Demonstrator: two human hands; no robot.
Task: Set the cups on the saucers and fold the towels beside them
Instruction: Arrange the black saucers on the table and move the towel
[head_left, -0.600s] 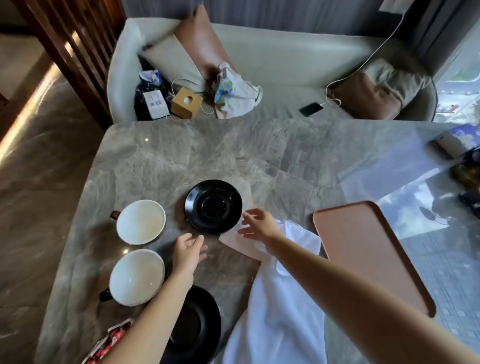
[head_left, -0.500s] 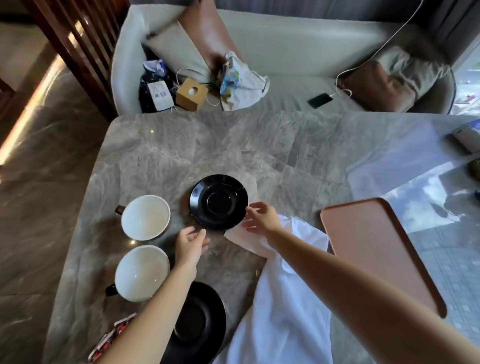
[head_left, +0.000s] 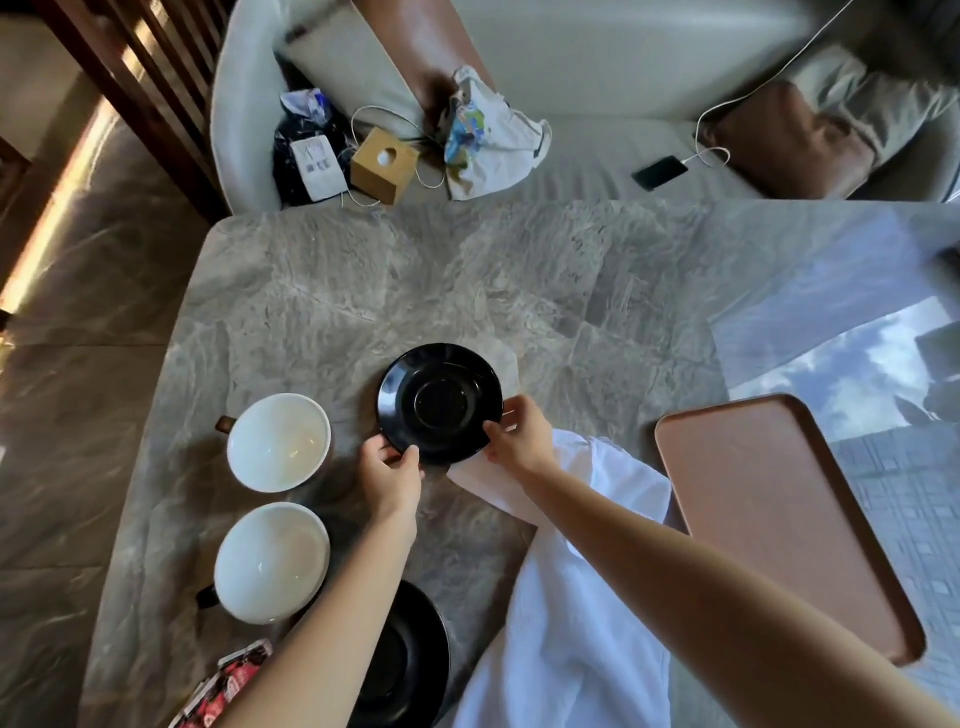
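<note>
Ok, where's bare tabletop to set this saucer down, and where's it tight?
Free: the marble table beyond the far saucer to its far edge, and the strip between that saucer and the tray. Crowded: near-left, where the far cup, near cup, near saucer and white towel sit close.

The 2 hands have closed in on the black saucer (head_left: 440, 402) at the middle of the frame; the left hand (head_left: 392, 475), 0.5 s ago open and apart from it at its lower left, now pinches its lower-left rim; the right hand (head_left: 517, 441), then just beside its right edge, now grips the lower-right rim.
</note>
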